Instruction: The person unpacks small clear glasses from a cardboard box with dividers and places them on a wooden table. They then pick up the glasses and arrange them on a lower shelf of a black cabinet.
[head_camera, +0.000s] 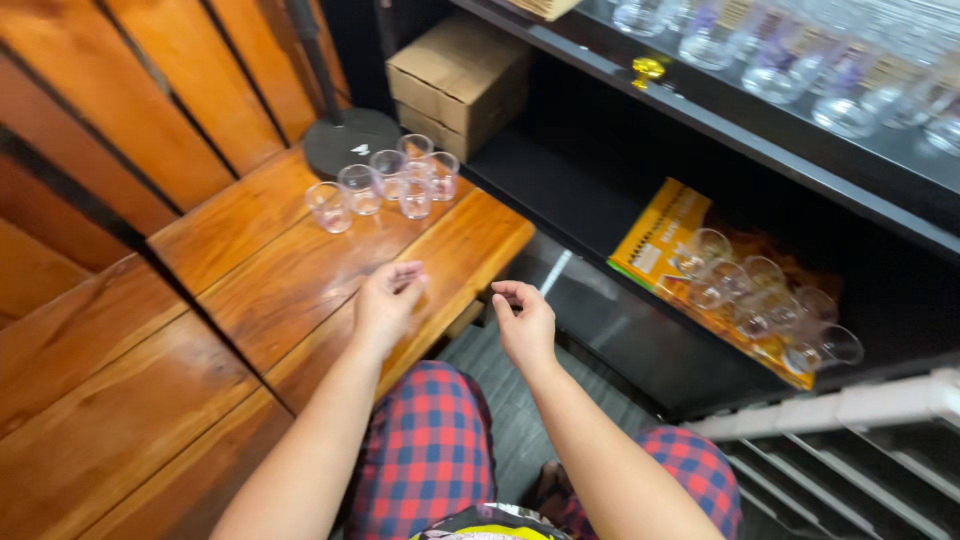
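Hands hang empty over the near edge of a wooden bench (250, 290): the left hand (385, 300) and the right hand (522, 320) both have fingers loosely curled, holding nothing. Small glass cups (385, 182) stand clustered at the bench's far end, well apart from both. More glasses (765, 295) lie on the black shelf (600, 190) to the right.

Warm even light, dim shelves, blurred edges

Six small glasses (385, 185) on bench, one cardboard box (458, 75)
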